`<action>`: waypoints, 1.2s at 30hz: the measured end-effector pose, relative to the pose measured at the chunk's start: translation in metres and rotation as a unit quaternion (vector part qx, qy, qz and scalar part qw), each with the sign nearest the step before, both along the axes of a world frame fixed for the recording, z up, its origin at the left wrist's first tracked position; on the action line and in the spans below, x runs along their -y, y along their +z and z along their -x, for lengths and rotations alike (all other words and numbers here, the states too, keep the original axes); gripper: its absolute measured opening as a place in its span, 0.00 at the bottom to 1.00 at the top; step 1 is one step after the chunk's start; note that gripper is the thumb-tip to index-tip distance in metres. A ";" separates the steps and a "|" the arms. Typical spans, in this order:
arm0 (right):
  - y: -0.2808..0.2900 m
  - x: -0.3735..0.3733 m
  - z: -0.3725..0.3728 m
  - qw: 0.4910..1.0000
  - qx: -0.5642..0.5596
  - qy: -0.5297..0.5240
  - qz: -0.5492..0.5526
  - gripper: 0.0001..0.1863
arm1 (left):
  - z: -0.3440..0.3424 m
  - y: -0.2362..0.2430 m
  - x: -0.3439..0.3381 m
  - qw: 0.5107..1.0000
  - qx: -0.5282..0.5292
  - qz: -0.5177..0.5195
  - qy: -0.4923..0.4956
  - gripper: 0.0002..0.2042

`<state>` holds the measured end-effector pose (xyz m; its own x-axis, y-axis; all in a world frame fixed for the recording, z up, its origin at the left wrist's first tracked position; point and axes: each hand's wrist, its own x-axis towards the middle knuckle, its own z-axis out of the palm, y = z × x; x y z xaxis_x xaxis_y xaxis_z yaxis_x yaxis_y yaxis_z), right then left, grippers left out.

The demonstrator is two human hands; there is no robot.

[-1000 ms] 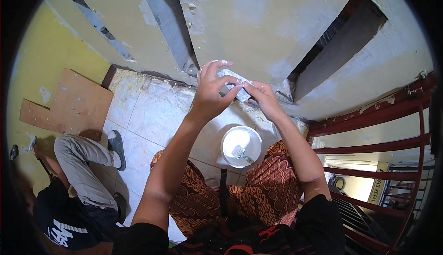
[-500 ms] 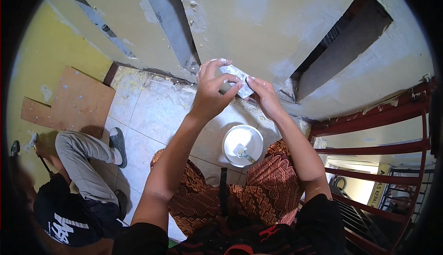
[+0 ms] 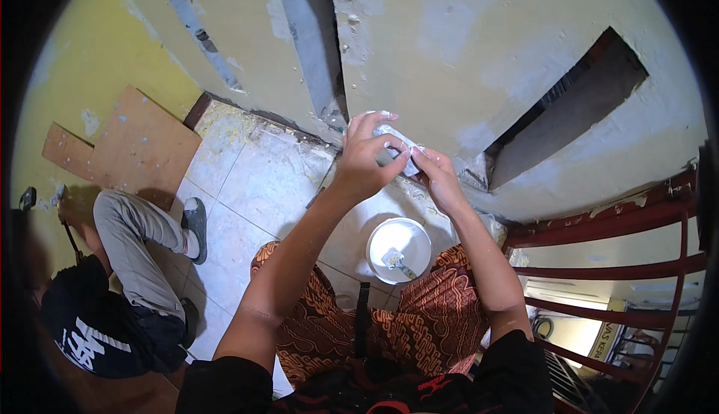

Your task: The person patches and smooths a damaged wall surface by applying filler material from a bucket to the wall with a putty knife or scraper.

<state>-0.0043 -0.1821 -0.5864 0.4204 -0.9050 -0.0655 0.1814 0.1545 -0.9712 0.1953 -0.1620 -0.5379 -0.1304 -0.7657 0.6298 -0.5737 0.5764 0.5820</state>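
A thin flat plate [image 3: 398, 136], smeared with white paste, is tilted up between my hands in front of the wall. My right hand [image 3: 440, 176] grips its near right edge, thumb on top. My left hand [image 3: 365, 161] curls at its left side, thumb and forefinger brought together close to the right thumb. What the left fingertips pinch, if anything, is too small to tell. White paste marks the fingers of both hands. Below them, a white bucket [image 3: 372, 243] stands between my knees. A putty knife [image 3: 395, 259] with a pale, paste-covered blade rests in it.
Ahead is a patched wall [image 3: 419, 62] with long slanted openings [image 3: 580, 103]. At left, another person [image 3: 135, 257] sits on the tiled floor [image 3: 232, 223] near brown boards [image 3: 135, 148]. Dark red metal railings [image 3: 607, 272] stand at right.
My view has shifted, so the wall and bucket sit a little further right and lower. The right hand stays on the plate, and the left fingers have moved closer to the right thumb.
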 end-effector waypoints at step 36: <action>0.002 0.002 -0.006 0.995 0.077 -0.053 -0.015 0.08 | -0.036 -0.028 0.045 0.816 -0.366 -0.365 -0.260 0.13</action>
<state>0.0020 -0.1844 -0.5841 0.3301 -0.9433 -0.0344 0.3452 0.1545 -0.9257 0.2312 -0.2072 -0.5658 -0.3504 -0.9326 0.0860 0.2933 -0.0221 0.9558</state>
